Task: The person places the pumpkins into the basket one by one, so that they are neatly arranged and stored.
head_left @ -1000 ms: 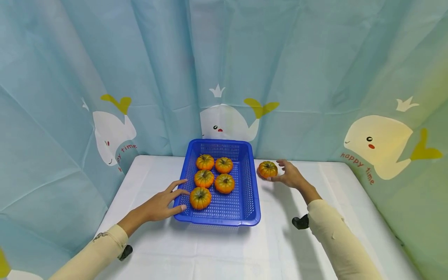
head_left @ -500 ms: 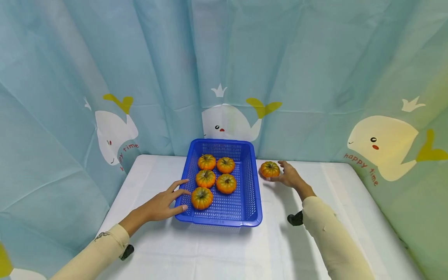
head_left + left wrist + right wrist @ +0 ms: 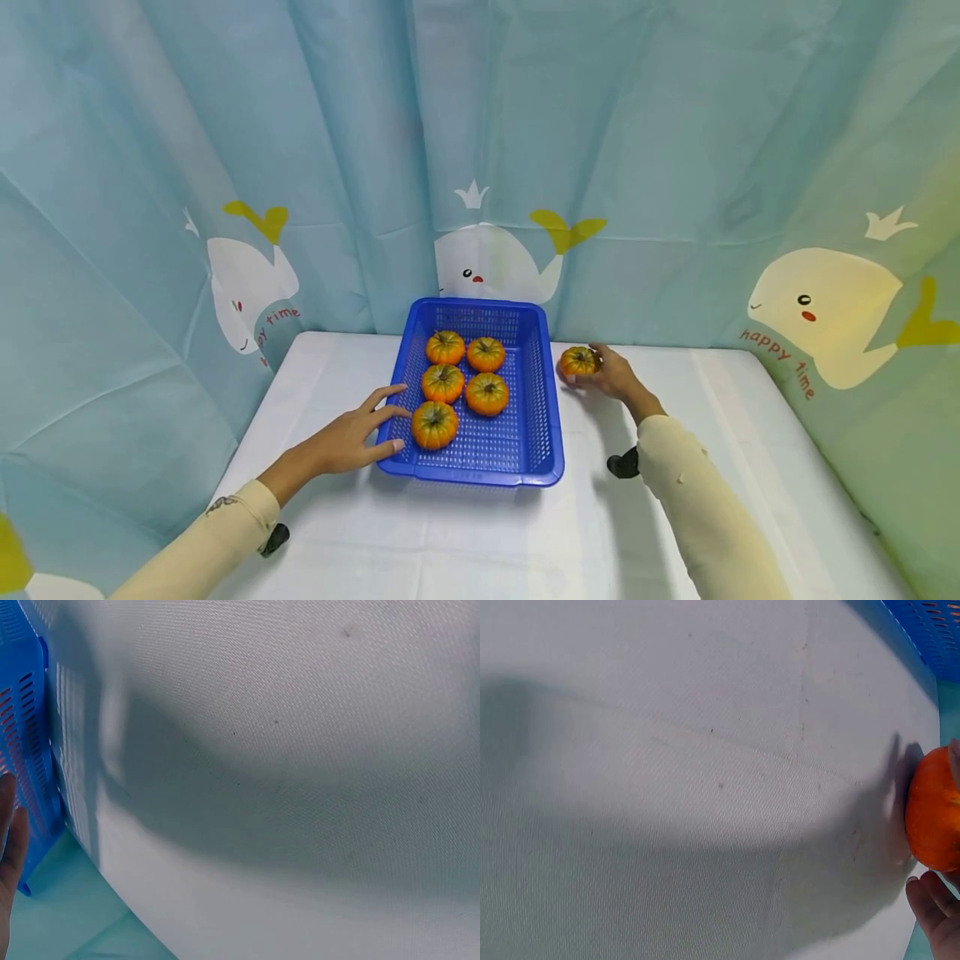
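Note:
To the right of the blue basket (image 3: pixel 471 477), a small orange pumpkin (image 3: pixel 579 361) sits on the white table. My right hand (image 3: pixel 613 375) grips it from the right, thumb at its near side and fingers at its far side. The right wrist view shows this pumpkin (image 3: pixel 934 814) at the right edge, fingertips (image 3: pixel 924 896) against its lower side. My left hand (image 3: pixel 348 437) rests at the basket's left rim, fingers spread and loosely extended over it. Several similar pumpkins (image 3: pixel 442 383) lie inside the basket, towards its left and middle.
The white-covered table (image 3: pixel 480 542) meets a pale blue curtain (image 3: pixel 645 167) with whale prints behind the basket. More curtain hangs along the left and right sides. In the left wrist view the basket's slotted wall (image 3: pixel 34 742) shows at the left edge.
My right hand has moved in to the left and its fingers have closed round the pumpkin beside the basket. My left hand stays at the rim. The head view has shifted slightly.

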Motion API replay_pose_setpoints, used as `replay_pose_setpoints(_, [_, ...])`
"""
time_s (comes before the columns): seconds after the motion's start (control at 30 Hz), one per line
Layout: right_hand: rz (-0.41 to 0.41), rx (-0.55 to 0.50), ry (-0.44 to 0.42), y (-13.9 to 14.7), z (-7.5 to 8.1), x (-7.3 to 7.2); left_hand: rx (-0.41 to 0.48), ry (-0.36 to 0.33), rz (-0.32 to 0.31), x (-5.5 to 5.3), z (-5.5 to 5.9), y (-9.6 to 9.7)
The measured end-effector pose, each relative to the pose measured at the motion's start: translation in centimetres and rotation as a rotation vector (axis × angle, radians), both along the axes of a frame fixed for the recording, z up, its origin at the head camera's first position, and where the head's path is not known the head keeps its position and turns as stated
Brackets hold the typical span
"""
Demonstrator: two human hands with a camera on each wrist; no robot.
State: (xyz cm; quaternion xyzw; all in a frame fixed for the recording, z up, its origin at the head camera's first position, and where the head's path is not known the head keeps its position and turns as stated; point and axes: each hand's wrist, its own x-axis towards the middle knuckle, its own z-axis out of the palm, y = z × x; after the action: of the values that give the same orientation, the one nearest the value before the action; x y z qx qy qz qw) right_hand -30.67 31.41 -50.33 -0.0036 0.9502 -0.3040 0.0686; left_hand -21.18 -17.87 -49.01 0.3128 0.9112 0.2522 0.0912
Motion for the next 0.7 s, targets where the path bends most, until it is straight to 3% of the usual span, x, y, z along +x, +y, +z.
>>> replay_pose_setpoints(0.7, [-0.026,-0.009,-0.024,-0.39,0.10,0.10,0.003,0.009,0.004,-0.02,-0.11,-0.01])
